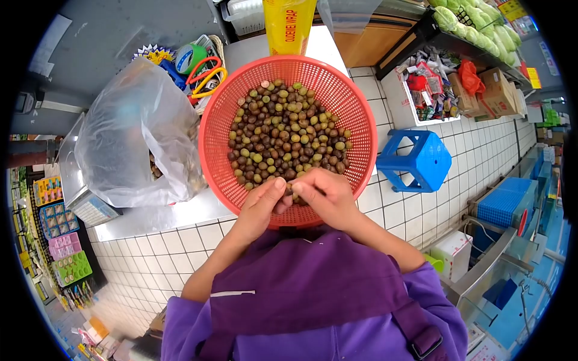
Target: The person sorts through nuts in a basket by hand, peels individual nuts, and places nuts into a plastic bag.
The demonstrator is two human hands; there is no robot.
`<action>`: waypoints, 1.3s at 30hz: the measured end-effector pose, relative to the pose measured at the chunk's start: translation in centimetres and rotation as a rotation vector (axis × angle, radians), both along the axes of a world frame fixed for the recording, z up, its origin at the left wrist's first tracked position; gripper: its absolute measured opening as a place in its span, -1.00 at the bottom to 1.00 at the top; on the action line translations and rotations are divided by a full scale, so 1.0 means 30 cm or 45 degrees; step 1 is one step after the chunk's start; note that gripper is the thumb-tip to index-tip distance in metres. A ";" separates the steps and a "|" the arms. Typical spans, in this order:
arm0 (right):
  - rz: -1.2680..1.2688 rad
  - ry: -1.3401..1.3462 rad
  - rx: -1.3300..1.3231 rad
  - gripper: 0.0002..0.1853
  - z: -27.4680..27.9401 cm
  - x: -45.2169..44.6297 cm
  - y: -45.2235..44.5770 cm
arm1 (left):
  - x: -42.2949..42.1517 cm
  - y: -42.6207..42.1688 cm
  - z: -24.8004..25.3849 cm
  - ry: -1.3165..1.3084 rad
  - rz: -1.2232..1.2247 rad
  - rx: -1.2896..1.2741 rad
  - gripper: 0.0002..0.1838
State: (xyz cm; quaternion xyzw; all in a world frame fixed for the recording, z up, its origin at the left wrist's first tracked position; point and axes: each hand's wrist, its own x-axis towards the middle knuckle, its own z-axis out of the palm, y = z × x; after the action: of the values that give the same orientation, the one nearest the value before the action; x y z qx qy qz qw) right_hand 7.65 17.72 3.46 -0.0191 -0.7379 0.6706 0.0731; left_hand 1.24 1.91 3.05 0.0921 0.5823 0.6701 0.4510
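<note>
A red plastic colander [212,144] holds a heap of small round fruits [283,129] in green, brown and dark purple. My left hand [263,200] and my right hand [325,195] meet over its near rim. Their thumbs and fingertips are closed together around a small brownish fruit, mostly hidden by the fingers. On the left, beside the colander, stands a clear plastic bag [132,138] with more of the dark fruits partly visible inside.
Behind the colander stands a yellow wrap box [289,27]. A basket with orange-handled scissors [209,81] and green tape [190,59] is at the back left. To the right, a blue stool [415,161] stands on the tiled floor, near a white crate [402,99] of packets.
</note>
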 end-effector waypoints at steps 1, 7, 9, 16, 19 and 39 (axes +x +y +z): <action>-0.104 -0.230 -0.274 -0.94 0.000 0.004 -0.008 | 0.003 0.007 -0.003 0.000 0.046 0.004 -0.64; -0.388 -0.504 -1.300 -0.69 -0.061 -0.031 0.047 | -0.043 0.021 -0.074 1.393 0.024 -0.445 -0.56; -0.289 -0.515 -1.337 -0.66 -0.055 -0.031 0.022 | -0.024 0.036 -0.008 1.178 -0.057 -0.416 -0.54; 0.077 -0.423 -0.305 -0.61 -0.094 -0.078 0.044 | 0.008 -0.024 -0.082 0.360 0.250 -0.106 -0.85; -0.255 -0.169 0.775 -0.72 -0.214 -0.237 0.202 | -0.006 -0.059 -0.101 0.052 0.363 -0.010 -0.86; 0.029 -0.652 -0.996 -0.82 -0.023 -0.127 0.047 | -0.047 0.041 0.003 1.064 0.273 -0.179 -0.69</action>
State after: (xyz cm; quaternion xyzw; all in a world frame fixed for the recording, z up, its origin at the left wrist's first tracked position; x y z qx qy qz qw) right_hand 3.83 19.13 2.78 -0.2020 -0.4241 0.8729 -0.1316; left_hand -0.17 3.13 3.13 0.2636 0.7653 0.5769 0.1097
